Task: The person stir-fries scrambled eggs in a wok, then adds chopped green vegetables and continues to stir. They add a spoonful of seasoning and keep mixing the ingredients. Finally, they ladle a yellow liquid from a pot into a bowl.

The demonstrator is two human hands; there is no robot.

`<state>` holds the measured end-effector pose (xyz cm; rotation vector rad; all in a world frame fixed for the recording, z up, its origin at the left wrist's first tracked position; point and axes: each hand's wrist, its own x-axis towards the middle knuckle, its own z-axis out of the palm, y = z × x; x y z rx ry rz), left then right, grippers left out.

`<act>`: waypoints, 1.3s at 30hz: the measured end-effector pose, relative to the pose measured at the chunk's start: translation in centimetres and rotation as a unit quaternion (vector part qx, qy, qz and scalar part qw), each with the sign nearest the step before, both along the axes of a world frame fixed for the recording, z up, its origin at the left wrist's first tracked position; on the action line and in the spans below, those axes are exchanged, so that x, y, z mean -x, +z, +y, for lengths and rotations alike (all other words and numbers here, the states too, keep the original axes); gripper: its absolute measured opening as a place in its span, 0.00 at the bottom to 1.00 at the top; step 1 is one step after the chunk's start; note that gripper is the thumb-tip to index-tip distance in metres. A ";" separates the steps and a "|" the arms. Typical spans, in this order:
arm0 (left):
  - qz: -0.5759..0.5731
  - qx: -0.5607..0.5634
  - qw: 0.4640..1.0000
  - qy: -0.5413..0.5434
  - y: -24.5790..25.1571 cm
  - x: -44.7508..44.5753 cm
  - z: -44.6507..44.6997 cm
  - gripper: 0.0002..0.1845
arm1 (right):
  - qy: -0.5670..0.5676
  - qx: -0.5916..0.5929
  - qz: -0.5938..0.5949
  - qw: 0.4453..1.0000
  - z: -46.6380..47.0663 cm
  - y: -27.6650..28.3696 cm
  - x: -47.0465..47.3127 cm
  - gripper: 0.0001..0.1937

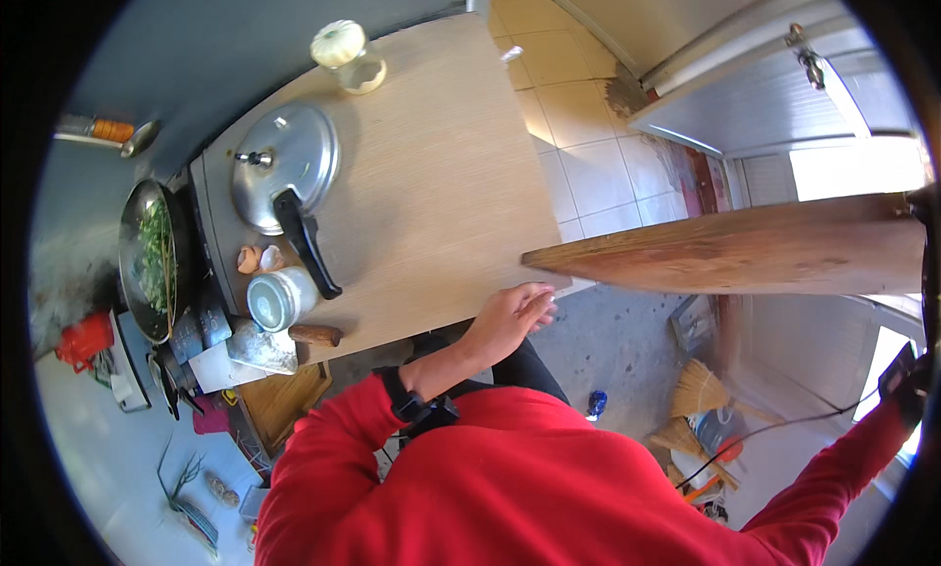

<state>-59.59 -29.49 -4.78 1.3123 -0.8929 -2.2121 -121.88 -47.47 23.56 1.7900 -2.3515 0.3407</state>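
My left hand (513, 318) is just past the front right corner of the light wood-grain table (441, 147). Its fingers are loosely bent, with the thumb close to them; a tiny white spot shows at the fingertips, and I cannot tell whether anything is pinched there. Above it, a thick reddish-brown wooden board (735, 250) juts in from the right, its narrow end over the table's edge. My right arm stretches to the far right, a dark device at its wrist. My right hand (917, 378) is dark and mostly cut off by the rim, so its grip on the board cannot be made out.
A pressure cooker (287, 162), eggshells (259, 259), a lidded glass jar (273, 301), another jar (353, 59) and a cleaver (265, 345) are on the table's left. Beyond is a wok of chopped greens (156, 250). Straw brooms (695, 389) and a door (764, 103) are at right.
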 end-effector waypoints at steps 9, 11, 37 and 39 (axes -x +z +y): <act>-0.448 0.553 0.702 -0.016 -2.8 -3.1 -5.0 0.26 | -0.144 -0.030 0.090 0.985 15.4 4.1 1.3 0.16; -0.495 0.583 0.643 -0.038 -4.7 -3.3 -6.9 0.29 | -0.148 -0.030 0.107 0.983 16.4 4.0 -1.2 0.17; -0.557 0.567 0.590 -0.142 -7.5 -4.3 -8.2 0.33 | 0.073 -0.250 -0.106 0.960 -2.8 -55.2 -37.8 0.05; -0.559 0.562 0.592 -0.142 -7.5 -4.4 -8.2 0.33 | 0.083 -0.243 -0.145 0.956 -4.9 -56.3 -41.9 0.04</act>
